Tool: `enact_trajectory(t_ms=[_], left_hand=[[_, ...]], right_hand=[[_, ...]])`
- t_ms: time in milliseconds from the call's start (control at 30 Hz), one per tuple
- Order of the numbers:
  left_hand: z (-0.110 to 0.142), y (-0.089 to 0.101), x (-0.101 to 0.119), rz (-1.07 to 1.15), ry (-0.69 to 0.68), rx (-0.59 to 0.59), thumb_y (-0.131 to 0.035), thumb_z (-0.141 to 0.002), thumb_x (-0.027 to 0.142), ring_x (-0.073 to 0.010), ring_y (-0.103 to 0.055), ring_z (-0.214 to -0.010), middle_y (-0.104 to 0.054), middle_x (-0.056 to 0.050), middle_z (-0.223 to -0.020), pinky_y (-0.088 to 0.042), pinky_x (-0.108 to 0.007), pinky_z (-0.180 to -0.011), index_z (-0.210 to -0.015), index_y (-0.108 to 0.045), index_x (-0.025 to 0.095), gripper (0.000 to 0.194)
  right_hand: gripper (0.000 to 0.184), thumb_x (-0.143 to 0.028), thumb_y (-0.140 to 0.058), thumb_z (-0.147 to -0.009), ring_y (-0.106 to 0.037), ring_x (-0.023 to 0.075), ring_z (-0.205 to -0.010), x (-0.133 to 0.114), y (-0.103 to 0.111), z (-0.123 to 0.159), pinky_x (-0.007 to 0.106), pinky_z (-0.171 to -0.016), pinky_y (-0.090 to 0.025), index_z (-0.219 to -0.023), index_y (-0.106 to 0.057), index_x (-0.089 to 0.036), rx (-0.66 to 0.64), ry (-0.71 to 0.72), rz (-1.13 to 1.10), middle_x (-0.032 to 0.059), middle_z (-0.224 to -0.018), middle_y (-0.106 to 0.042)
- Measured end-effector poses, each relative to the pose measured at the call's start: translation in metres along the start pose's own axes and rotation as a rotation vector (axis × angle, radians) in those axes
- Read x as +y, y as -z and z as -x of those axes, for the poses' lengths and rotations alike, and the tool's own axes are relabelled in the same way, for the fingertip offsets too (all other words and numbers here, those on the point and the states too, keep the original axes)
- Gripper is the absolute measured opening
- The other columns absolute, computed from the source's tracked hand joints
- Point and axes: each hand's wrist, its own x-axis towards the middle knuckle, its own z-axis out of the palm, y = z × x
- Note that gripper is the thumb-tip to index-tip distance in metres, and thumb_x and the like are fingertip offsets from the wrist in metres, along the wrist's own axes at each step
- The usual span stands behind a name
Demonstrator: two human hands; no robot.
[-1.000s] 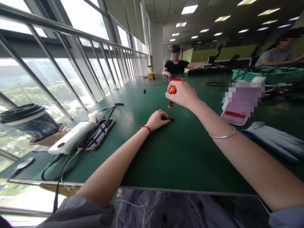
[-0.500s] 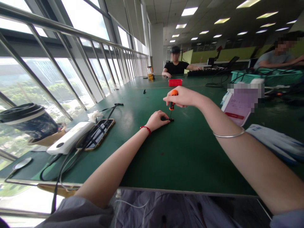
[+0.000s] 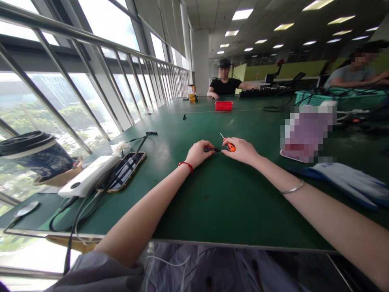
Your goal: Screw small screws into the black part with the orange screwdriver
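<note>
My left hand (image 3: 198, 153) rests on the green table (image 3: 231, 194) with its fingers curled round one end of a small black part (image 3: 214, 149). My right hand (image 3: 241, 150) lies low on the table just right of that part, closed on an orange-handled screwdriver (image 3: 230, 145) whose thin shaft sticks up and to the left behind the fingers. The fingertips of both hands almost meet at the black part.
A paper coffee cup (image 3: 36, 156), a white power bank (image 3: 88, 178) and a phone (image 3: 124, 172) with cables lie at the left edge by the window railing. A red box (image 3: 224, 106) stands farther back. Gloves (image 3: 346, 180) lie at the right. Two people sit at the far end.
My right hand has dropped from above the black part to the table surface, and the screwdriver has gone from upright on the part to lying tilted in the hand. The left hand stayed put.
</note>
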Motion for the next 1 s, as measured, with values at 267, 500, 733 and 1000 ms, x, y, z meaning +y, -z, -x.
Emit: enact_trajectory(t_ms=[267, 500, 733, 1000], left_hand=[[0.0, -0.002, 0.0, 0.018, -0.054, -0.018, -0.065, -0.074, 0.027, -0.0159, -0.062, -0.084, -0.065, -0.002, -0.089, -0.05, -0.029, -0.08, -0.084, -0.068, 0.019, 0.013], [0.003, 0.002, 0.011, -0.02, -0.121, 0.014, -0.065, -0.076, 0.033, -0.016, -0.061, -0.084, -0.063, -0.003, -0.091, -0.049, -0.028, -0.08, -0.084, -0.068, 0.018, 0.017], [0.002, 0.002, 0.011, -0.03, -0.156, -0.003, -0.063, -0.078, 0.03, -0.0167, -0.062, -0.087, -0.066, -0.003, -0.088, -0.049, -0.028, -0.081, -0.082, -0.069, 0.019, 0.013], [0.0, 0.0, 0.007, -0.005, -0.119, -0.042, -0.063, -0.076, 0.032, -0.016, -0.062, -0.083, -0.069, -0.001, -0.086, -0.049, -0.028, -0.08, -0.078, -0.069, 0.019, 0.014]], right_hand=[[0.031, -0.041, -0.048, -0.086, -0.06, 0.0201, -0.086, -0.003, -0.006, -0.001, 0.028, -0.061, -0.037, -0.109, -0.064, -0.028, -0.049, 0.049, 0.081, 0.0033, -0.102, -0.064], [0.033, -0.04, -0.046, -0.087, -0.061, 0.02, -0.086, -0.005, -0.003, 0.001, 0.028, -0.059, -0.036, -0.11, -0.065, -0.026, -0.06, 0.067, 0.14, 0.004, -0.102, -0.065], [0.032, -0.042, -0.045, -0.088, -0.062, 0.0201, -0.087, -0.007, -0.003, 0.0, 0.027, -0.058, -0.035, -0.107, -0.065, -0.027, -0.074, 0.096, 0.194, 0.0041, -0.1, -0.066], [0.032, -0.041, -0.044, -0.089, -0.062, 0.0201, -0.089, -0.007, -0.001, 0.002, 0.028, -0.06, -0.037, -0.109, -0.065, -0.027, -0.088, 0.119, 0.202, 0.0048, -0.102, -0.066]])
